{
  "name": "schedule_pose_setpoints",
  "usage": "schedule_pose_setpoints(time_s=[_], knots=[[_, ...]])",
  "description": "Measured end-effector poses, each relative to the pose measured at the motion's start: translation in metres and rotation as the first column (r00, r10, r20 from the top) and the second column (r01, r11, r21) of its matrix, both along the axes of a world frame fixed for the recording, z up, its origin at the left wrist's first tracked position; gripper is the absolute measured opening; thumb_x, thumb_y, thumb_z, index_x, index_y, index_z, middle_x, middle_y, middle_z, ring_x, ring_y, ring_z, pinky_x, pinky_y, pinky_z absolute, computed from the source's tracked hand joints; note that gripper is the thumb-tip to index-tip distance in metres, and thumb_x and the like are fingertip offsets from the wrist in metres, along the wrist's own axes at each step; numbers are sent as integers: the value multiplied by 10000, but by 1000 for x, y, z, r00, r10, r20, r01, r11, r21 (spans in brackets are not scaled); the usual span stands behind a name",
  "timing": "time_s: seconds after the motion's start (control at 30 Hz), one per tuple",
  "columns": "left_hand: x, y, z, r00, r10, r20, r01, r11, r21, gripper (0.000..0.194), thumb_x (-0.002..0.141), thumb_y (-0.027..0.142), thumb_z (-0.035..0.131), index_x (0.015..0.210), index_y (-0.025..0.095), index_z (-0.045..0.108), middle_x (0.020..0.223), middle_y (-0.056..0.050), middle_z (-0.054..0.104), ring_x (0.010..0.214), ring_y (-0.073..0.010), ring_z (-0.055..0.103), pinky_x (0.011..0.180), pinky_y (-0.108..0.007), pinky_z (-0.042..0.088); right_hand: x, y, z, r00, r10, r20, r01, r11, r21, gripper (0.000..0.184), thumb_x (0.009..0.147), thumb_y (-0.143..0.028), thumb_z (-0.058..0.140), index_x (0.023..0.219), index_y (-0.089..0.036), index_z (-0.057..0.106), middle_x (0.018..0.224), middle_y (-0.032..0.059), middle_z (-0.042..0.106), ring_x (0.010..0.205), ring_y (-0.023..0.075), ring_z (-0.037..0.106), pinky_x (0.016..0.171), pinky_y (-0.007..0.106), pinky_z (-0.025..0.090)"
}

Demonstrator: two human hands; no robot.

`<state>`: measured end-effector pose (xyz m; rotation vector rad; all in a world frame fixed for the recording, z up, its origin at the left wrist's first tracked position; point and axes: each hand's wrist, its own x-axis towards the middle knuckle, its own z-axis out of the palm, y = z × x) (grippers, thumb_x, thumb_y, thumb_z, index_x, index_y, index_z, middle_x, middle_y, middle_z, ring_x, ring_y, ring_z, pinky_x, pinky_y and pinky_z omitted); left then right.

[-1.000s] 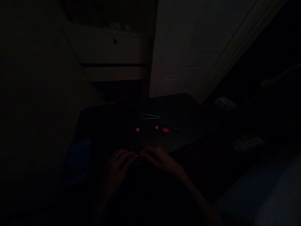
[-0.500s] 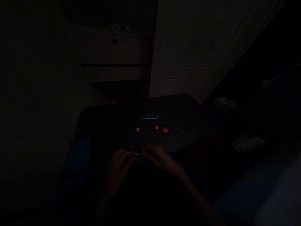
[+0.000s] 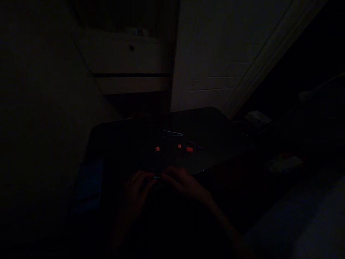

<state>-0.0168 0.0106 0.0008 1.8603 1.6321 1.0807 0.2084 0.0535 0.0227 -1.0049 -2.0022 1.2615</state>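
Observation:
The scene is very dark. At the near edge of a dark table, my left hand and my right hand almost meet, fingers pinched. Between the fingertips shows a small, thin, pale-blue piece, its kind too dim to tell. My left fingers close on its left end; the right fingertips are at its other end. Beyond the hands lie a small orange piece, another orange piece and a larger red block. Two dark purplish pieces rest beside the red block.
Two thin pale sticks, forming a narrow V, lie farther back on the table. A blue flat object is at the left. Behind stand a drawer unit and a pale door-like panel. A pale box sits at right.
Both hands keep nearly the same place and pinch, with the pale-blue piece between them shifted very slightly. The pieces on the table have not moved.

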Motion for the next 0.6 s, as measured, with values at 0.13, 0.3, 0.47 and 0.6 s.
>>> schedule_pose_setpoints(time_s=[0.13, 0.3, 0.47, 0.6], knots=[[3, -2, 6, 999, 37, 6, -36, 999, -32, 209, 950, 457, 684, 985, 271, 775, 946, -14, 778, 763, -208, 701, 767, -360, 582, 0, -1, -2, 1000, -22, -22, 22, 1000, -9, 201, 1105, -310, 589, 1108, -206, 761, 1051, 29, 796, 954, 183, 734, 871, 276, 519], [5, -7, 7, 995, 88, 56, -88, 996, -6, 193, 900, 431, 727, 1005, 276, 774, 840, 7, 740, 762, -206, 712, 763, -344, 590, -1, -3, -4, 994, -68, -81, 65, 997, -40, 199, 1095, -332, 607, 1099, -207, 762, 1004, 18, 793, 900, 170, 719, 824, 264, 513], [2, -9, 6, 995, 85, 56, -88, 994, 64, 223, 920, 397, 739, 1104, 283, 791, 876, 11, 759, 760, -189, 721, 782, -333, 611, 0, -4, -5, 990, -97, -100, 92, 994, -60, 199, 1083, -340, 618, 1093, -200, 759, 991, 18, 795, 881, 164, 714, 801, 258, 513], [0, -9, 3, 999, 10, 46, -15, 994, 105, 231, 983, 483, 706, 1072, 303, 818, 1043, -24, 826, 925, -229, 775, 873, -375, 625, 1, -3, -6, 991, -102, -90, 98, 994, -46, 193, 1087, -328, 612, 1094, -203, 758, 1010, 16, 799, 916, 171, 723, 842, 268, 522]])
